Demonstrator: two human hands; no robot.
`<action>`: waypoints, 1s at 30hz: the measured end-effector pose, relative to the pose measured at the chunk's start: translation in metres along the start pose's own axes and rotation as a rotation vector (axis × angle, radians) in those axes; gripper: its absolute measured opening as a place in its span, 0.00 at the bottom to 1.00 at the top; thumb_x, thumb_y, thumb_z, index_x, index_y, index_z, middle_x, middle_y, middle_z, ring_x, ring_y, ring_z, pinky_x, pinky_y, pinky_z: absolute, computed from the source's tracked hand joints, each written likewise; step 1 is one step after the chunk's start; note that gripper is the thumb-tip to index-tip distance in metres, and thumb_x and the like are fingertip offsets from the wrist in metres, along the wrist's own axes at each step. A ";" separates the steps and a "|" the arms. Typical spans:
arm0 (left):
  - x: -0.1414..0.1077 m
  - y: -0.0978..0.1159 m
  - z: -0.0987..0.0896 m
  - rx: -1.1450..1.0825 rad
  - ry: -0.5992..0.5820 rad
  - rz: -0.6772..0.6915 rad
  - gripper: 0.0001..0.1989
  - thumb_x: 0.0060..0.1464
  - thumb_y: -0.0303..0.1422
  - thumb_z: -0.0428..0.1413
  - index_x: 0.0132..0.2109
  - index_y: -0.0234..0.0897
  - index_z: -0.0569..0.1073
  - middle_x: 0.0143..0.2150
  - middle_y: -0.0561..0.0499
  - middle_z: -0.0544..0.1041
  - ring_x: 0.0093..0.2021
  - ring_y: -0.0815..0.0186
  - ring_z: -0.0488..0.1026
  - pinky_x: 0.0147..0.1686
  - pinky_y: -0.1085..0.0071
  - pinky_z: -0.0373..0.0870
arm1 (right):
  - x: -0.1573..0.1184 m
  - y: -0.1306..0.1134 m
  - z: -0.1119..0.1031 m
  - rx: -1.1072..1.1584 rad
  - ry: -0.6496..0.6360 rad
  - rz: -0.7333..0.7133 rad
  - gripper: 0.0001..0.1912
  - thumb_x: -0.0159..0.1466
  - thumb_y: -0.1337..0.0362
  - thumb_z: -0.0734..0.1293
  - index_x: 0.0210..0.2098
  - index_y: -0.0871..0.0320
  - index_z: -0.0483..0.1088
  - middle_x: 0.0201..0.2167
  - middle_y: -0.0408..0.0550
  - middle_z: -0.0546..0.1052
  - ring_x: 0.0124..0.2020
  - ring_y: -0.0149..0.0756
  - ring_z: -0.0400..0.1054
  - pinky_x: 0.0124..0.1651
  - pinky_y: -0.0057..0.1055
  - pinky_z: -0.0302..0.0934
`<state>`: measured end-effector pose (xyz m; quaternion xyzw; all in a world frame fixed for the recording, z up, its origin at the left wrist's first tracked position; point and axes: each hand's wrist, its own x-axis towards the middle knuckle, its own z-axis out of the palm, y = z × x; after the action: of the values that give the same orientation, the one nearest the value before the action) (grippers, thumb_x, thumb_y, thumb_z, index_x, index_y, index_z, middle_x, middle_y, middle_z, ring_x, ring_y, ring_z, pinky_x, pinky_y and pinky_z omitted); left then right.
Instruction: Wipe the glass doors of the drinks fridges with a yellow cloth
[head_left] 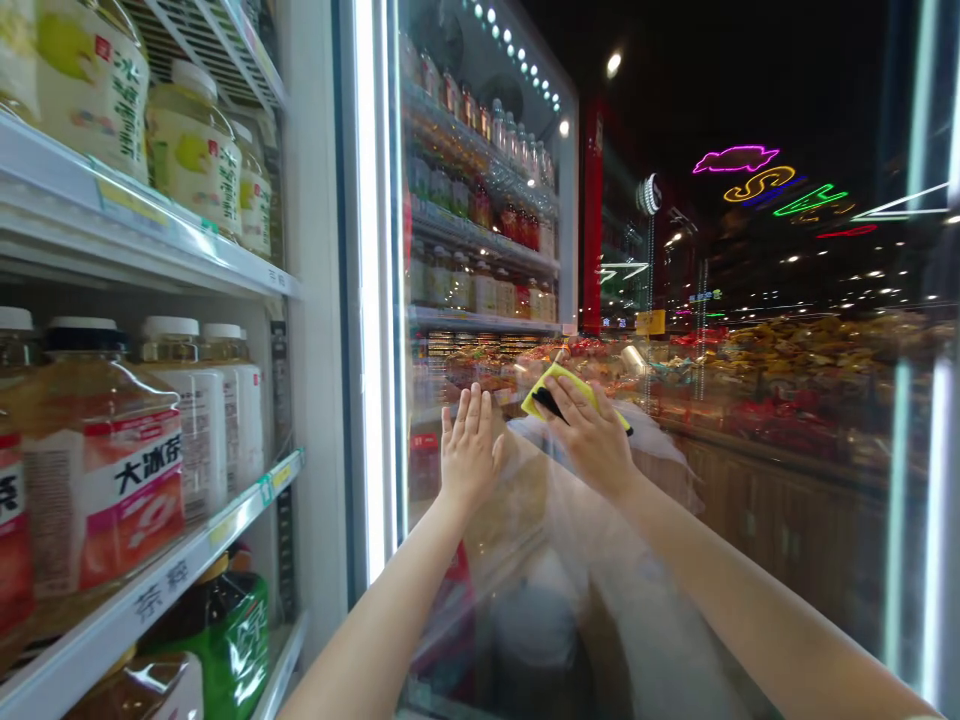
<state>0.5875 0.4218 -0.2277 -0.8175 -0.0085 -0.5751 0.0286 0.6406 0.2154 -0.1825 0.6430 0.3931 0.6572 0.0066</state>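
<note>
My left hand (471, 445) lies flat against the glass door (517, 560), with its fingers stretched upward. To its right, my right hand (594, 445) presses a yellow sponge (576, 380) with black parts against the same glass. The fingers of that hand lie over the sponge, and part of it is hidden beneath them. A bright light strip (373, 300) runs up the door's left side. Reflections of bottles and of a person in pale clothing overlap what shows through the pane.
On the left, fridge shelves (217, 535) hold large drink bottles (97, 460), with more bottles (195, 150) on the shelf above. A second light strip (934, 540) stands at the far right. Beyond the glass are heaped colourful goods (840, 370) and neon signs (757, 185).
</note>
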 end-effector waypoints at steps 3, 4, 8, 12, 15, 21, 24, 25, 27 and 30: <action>-0.006 -0.010 -0.001 0.023 -0.022 -0.006 0.37 0.68 0.36 0.48 0.78 0.32 0.42 0.79 0.40 0.49 0.79 0.55 0.43 0.76 0.46 0.44 | 0.017 0.001 0.003 0.019 0.040 0.135 0.27 0.71 0.71 0.62 0.69 0.52 0.65 0.74 0.54 0.59 0.75 0.48 0.52 0.76 0.58 0.39; -0.007 -0.012 -0.001 0.028 -0.027 -0.007 0.37 0.69 0.36 0.48 0.78 0.32 0.42 0.79 0.40 0.49 0.79 0.55 0.44 0.75 0.46 0.45 | 0.023 -0.002 0.005 0.026 0.049 0.158 0.28 0.71 0.71 0.62 0.69 0.53 0.65 0.74 0.55 0.59 0.75 0.49 0.51 0.76 0.58 0.41; -0.012 -0.021 0.000 0.045 -0.041 -0.015 0.38 0.69 0.37 0.48 0.78 0.33 0.41 0.78 0.40 0.50 0.79 0.55 0.44 0.75 0.45 0.46 | 0.022 -0.026 0.015 0.041 0.010 0.037 0.25 0.72 0.70 0.62 0.67 0.56 0.68 0.73 0.55 0.60 0.74 0.47 0.54 0.76 0.53 0.45; -0.018 -0.027 0.001 0.053 -0.039 -0.022 0.37 0.69 0.36 0.48 0.78 0.33 0.42 0.79 0.40 0.49 0.79 0.55 0.44 0.75 0.46 0.45 | 0.004 -0.030 0.015 0.047 -0.016 -0.064 0.23 0.72 0.71 0.61 0.65 0.55 0.70 0.72 0.53 0.64 0.72 0.45 0.58 0.77 0.53 0.43; -0.022 -0.032 0.001 0.057 -0.044 -0.038 0.38 0.68 0.36 0.48 0.78 0.33 0.42 0.79 0.40 0.49 0.79 0.55 0.44 0.75 0.46 0.45 | 0.018 -0.025 0.016 0.071 -0.014 0.029 0.25 0.72 0.71 0.61 0.66 0.53 0.69 0.73 0.53 0.62 0.74 0.48 0.55 0.77 0.58 0.40; -0.023 -0.039 0.000 0.053 -0.084 -0.074 0.38 0.68 0.36 0.49 0.78 0.33 0.43 0.79 0.40 0.49 0.79 0.55 0.43 0.75 0.45 0.43 | 0.044 -0.046 0.034 0.108 -0.011 0.002 0.25 0.72 0.70 0.60 0.68 0.56 0.66 0.74 0.54 0.60 0.75 0.47 0.52 0.78 0.55 0.38; -0.026 -0.043 -0.001 0.055 -0.088 -0.083 0.38 0.68 0.36 0.49 0.77 0.32 0.44 0.79 0.39 0.48 0.79 0.54 0.43 0.75 0.45 0.43 | 0.031 -0.050 0.032 0.121 -0.048 -0.106 0.23 0.72 0.69 0.61 0.65 0.56 0.69 0.73 0.53 0.62 0.74 0.45 0.55 0.79 0.53 0.37; -0.027 -0.045 -0.001 0.056 -0.090 -0.084 0.38 0.68 0.36 0.49 0.77 0.32 0.45 0.79 0.39 0.48 0.79 0.55 0.43 0.75 0.45 0.43 | 0.029 -0.049 0.031 0.126 -0.056 -0.111 0.22 0.72 0.69 0.61 0.65 0.56 0.70 0.73 0.53 0.62 0.74 0.44 0.55 0.79 0.54 0.36; -0.029 -0.048 -0.002 0.057 -0.098 -0.089 0.37 0.67 0.35 0.49 0.77 0.31 0.46 0.79 0.39 0.49 0.79 0.55 0.43 0.75 0.45 0.44 | 0.036 -0.046 0.031 0.133 -0.054 -0.079 0.22 0.72 0.70 0.60 0.64 0.55 0.71 0.73 0.52 0.62 0.74 0.44 0.53 0.78 0.56 0.35; -0.031 -0.051 -0.003 0.067 -0.114 -0.110 0.36 0.67 0.35 0.49 0.76 0.29 0.48 0.78 0.38 0.49 0.79 0.54 0.43 0.75 0.46 0.44 | 0.062 -0.050 0.040 0.144 -0.027 -0.019 0.24 0.72 0.71 0.59 0.66 0.54 0.69 0.74 0.52 0.60 0.76 0.45 0.50 0.78 0.57 0.33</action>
<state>0.5715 0.4736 -0.2543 -0.8459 -0.0741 -0.5277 0.0237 0.6391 0.3024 -0.1623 0.6469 0.4452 0.6185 -0.0280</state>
